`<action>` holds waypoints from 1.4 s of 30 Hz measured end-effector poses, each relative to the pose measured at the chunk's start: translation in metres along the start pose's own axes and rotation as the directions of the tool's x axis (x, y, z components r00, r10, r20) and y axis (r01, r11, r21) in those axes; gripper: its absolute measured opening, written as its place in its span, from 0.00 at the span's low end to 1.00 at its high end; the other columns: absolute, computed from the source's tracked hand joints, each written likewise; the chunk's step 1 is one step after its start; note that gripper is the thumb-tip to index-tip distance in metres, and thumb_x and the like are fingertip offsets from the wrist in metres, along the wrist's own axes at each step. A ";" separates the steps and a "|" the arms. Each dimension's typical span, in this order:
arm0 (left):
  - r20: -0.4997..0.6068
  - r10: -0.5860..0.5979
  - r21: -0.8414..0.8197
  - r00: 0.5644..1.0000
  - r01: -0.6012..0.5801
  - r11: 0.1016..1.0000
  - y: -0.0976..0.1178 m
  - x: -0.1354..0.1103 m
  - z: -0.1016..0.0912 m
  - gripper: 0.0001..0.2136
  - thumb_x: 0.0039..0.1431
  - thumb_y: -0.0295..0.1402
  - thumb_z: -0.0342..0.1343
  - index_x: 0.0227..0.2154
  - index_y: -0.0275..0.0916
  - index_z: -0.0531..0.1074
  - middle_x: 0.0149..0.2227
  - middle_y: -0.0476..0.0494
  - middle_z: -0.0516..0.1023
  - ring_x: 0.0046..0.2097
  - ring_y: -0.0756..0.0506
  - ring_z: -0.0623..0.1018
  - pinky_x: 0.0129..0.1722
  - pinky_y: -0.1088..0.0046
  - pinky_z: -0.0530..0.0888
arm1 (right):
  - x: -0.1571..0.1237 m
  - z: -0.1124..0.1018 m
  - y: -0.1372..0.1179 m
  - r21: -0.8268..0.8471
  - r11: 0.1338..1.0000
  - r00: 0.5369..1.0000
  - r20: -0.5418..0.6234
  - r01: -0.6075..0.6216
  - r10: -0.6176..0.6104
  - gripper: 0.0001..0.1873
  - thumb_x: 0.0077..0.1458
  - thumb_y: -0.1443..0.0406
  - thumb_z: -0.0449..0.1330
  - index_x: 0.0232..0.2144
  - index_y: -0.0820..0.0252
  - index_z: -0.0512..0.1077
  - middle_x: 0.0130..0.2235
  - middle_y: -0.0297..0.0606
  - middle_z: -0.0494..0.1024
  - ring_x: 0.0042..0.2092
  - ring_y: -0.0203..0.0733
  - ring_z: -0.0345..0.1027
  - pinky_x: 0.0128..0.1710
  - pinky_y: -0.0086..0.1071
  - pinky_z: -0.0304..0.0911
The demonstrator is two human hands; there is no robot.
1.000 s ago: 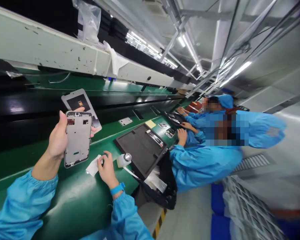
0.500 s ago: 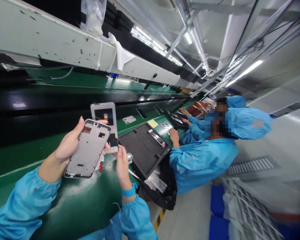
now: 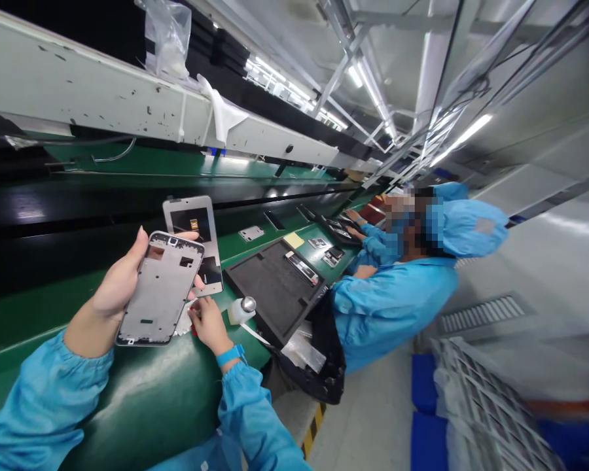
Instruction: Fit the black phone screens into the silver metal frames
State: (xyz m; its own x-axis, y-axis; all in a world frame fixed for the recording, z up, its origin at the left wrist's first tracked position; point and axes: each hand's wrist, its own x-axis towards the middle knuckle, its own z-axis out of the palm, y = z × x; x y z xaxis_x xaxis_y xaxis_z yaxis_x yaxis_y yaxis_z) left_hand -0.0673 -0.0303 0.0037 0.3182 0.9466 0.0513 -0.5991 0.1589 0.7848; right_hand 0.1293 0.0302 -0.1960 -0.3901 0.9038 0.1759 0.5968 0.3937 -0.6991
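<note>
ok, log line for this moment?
left hand: holds phone frame; pale panel: behind frame; right hand: by white cloth, grip unclear; bottle: beside right hand

Open room is offered on the near stretch of green worktop (image 3: pixel 147 405), between the two blue sleeves (image 3: pixel 44 392). Farther in, the way is blocked by the gray frame (image 3: pixel 160 297) gripped in the left hand (image 3: pixel 120 281), backed by the pale panel (image 3: pixel 212 258). Beside the frame, passage is narrowed by the right hand (image 3: pixel 212 324) and the white wipe (image 3: pixel 182 323). Next, the path is obstructed by the bottle (image 3: pixel 236 313) and black tray (image 3: pixel 265 294); past the tray, by a co-worker's arm (image 3: pixel 387 314). Behind, overhead reach is limited by the beam (image 3: pixel 108 108).
</note>
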 end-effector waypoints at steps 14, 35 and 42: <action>-0.575 -0.264 -0.432 0.774 -0.012 0.902 -0.116 0.008 -0.079 0.34 0.76 0.53 0.30 0.61 0.32 0.71 0.35 0.31 0.85 0.35 0.33 0.86 0.40 0.52 0.83 | 0.007 -0.014 0.010 0.029 0.999 0.991 0.133 -0.015 0.011 0.07 0.62 0.69 0.63 0.30 0.58 0.73 0.32 0.33 0.78 0.36 0.40 0.71 0.41 0.31 0.66; 0.157 -0.158 -0.050 0.975 0.168 0.985 -0.033 -0.013 0.011 0.42 0.70 0.61 0.44 0.76 0.37 0.51 0.39 0.26 0.85 0.37 0.34 0.85 0.42 0.59 0.80 | -0.031 -0.113 -0.085 0.895 0.425 0.990 0.141 -0.134 0.015 0.35 0.62 0.34 0.57 0.46 0.59 0.77 0.35 0.40 0.80 0.38 0.45 0.78 0.37 0.36 0.75; 0.209 -0.051 -0.246 0.977 0.103 0.964 -0.035 -0.022 0.040 0.39 0.71 0.62 0.40 0.75 0.42 0.54 0.45 0.28 0.83 0.42 0.36 0.83 0.42 0.58 0.81 | -0.066 -0.115 -0.110 0.974 0.028 0.971 0.222 -0.225 0.084 0.28 0.60 0.39 0.64 0.40 0.57 0.79 0.35 0.38 0.80 0.35 0.42 0.75 0.35 0.36 0.78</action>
State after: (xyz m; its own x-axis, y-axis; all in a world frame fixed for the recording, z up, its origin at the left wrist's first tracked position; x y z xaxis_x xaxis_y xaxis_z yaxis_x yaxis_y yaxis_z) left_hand -0.0240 -0.0675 0.0001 0.4948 0.8578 0.1388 -0.7255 0.3199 0.6094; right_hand 0.1703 -0.0537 -0.0509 -0.4841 0.8740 -0.0419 -0.5781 -0.3555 -0.7344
